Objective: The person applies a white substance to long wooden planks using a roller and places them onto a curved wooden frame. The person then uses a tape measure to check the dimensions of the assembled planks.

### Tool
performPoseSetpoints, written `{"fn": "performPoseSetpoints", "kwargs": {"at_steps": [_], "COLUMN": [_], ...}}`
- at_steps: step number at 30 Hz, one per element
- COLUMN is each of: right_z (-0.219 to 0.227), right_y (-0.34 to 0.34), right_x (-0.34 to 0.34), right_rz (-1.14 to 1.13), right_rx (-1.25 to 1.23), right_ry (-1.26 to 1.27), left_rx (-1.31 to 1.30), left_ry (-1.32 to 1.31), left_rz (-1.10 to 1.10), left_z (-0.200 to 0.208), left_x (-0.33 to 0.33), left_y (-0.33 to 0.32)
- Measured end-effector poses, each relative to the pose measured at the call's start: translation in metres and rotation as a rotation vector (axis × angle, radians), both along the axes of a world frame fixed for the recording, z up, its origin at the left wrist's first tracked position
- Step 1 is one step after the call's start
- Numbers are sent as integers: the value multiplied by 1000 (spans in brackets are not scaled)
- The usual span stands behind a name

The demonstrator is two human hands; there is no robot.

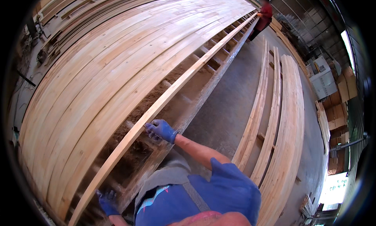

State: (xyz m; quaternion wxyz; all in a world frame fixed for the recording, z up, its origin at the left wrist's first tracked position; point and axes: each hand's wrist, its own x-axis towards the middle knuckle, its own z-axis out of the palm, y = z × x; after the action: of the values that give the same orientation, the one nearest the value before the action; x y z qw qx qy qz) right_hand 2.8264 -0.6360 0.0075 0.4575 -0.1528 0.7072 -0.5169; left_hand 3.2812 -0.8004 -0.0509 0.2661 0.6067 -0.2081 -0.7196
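A long, narrow wooden plank [152,111] runs lengthwise over an open slatted frame, from near my left hand toward the far end. My right hand [159,131], in a blue glove, is at the plank's right edge with its fingers curled closed. A small dark bit shows at its fingertips, too small to name. Lower down, my left hand [106,201], also gloved in blue, is beside the plank's near part, fingers apart, its tip close to the edge. Whether it touches the wood is unclear. Left of the gap, wide rows of joined boards [105,73] cover the frame.
Sawdust [156,96] lies between the frame's slats. A worn frame rail [199,96] runs in front of me. On the floor to the right rest stacked planks [288,120]. A person in red [266,14] stands at the frame's far end. A white cabinet [324,79] stands far right.
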Motion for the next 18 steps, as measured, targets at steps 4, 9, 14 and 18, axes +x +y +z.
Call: {"fn": "performPoseSetpoints", "kwargs": {"at_steps": [4, 9, 14, 18], "right_z": [-7, -5, -44, -64], "right_y": [-2, -24, -14, -19], "right_x": [6, 10, -5, -5], "right_rz": [40, 145, 43, 107], "right_rx": [22, 22, 52, -71], "right_ry": [-207, -164, -278, -322], "left_rx": [67, 29, 53, 27], "left_ry": [183, 154, 114, 67], "left_rz": [146, 335, 148, 155], "left_z": [7, 6, -14, 17], "left_x": [-7, -20, -19, -23], "left_y": [-7, -12, -23, -6]}}
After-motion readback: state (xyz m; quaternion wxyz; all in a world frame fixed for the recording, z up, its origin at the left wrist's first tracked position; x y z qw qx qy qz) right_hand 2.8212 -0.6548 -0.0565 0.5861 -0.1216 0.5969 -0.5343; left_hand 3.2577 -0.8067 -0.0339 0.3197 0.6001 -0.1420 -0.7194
